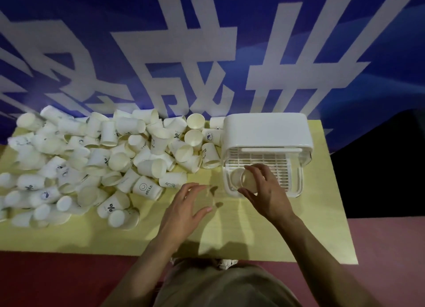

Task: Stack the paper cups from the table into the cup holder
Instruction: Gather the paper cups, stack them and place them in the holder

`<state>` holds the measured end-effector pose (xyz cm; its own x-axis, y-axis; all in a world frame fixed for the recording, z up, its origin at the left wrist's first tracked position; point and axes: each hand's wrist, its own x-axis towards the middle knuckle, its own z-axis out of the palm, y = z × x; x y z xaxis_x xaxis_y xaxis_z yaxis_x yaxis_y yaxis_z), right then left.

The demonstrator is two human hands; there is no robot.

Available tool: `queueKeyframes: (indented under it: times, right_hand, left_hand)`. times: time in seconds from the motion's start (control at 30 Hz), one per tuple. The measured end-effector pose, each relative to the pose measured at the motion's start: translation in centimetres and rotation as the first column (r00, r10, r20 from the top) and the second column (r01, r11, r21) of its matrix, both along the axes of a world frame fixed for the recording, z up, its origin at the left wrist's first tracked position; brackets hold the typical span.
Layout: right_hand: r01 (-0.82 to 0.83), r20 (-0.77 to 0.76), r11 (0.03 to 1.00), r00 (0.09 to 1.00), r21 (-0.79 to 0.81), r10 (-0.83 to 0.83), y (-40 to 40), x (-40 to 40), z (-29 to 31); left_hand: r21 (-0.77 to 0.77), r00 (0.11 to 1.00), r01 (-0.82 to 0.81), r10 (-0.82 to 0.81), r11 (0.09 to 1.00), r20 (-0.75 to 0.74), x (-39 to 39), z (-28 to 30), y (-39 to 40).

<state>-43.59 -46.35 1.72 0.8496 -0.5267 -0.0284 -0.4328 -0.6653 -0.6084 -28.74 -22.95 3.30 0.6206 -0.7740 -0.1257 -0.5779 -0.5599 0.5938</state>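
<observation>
White plastic cup holder [266, 132] sits at the table's [264, 233] right; a paper cup [248, 180] is gripped by the right hand [264, 189] inside its clear tray. Left hand [184, 205] is held over the table, fingers spread, beside the loose cup pile [96, 159].

Staged demo or event space, not a home or kitchen.

A huge blue banner [207, 54] with big white characters hung right behind the work spot, filling the whole backdrop like an exhibition stand. The pale yellow table [230, 233] stood on a reddish floor [46, 279], with a dark patch beyond the banner at right. Dozens of white paper cups [92, 159] lay heaped loose on the tabletop beside a white plastic cup holder [266, 132], a bulk setup that looked arranged for recording. Lighting was dim and uneven. No household furniture or appliances showed around it.
</observation>
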Motion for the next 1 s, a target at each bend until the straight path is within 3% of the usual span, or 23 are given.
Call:
queueKeyframes:
  times: [0.2, 0.37, 0.5, 0.63, 0.83, 1.0]
  right_hand:
    - [-0.061, -0.150, 0.994, 0.988, -0.091, 0.046, 0.3, 2.0, -2.5]
    - [-0.065, -0.209, 0.996, 0.977, -0.064, 0.050, 0.1, 2.4, -4.4]
    - [-0.043, -0.207, 0.998, 0.978, -0.043, 0.033, 0.4, 2.3, -4.5]
    - [-0.072, -0.154, 0.988, 0.987, -0.134, 0.051, 1.3, 2.6, -3.4]
    - [-0.175, -0.024, 0.965, 0.984, -0.197, 0.174, 7.2, 5.6, -0.4]
    - [-0.194, -0.079, 0.971, 0.980, -0.141, 0.184, 11.7, 10.2, -1.2]
  left_hand:
    - [-0.011, 0.994, -0.105, 0.105, 0.994, -0.024, -0.5, 0.0, 3.4]
    - [0.016, 0.988, -0.136, 0.137, 0.991, -0.073, -1.4, -0.4, 5.1]
    - [0.027, 0.984, -0.152, 0.154, 0.988, -0.091, -1.4, -0.6, 6.1]
    - [0.009, 0.979, -0.184, 0.184, 0.983, -0.088, -0.4, 0.0, 7.6]
    - [-0.016, 0.925, -0.378, 0.379, 0.926, 0.028, 4.1, 1.2, 13.0]
    - [-0.003, 0.916, -0.400, 0.400, 0.916, 0.033, 8.7, 0.3, 19.5]
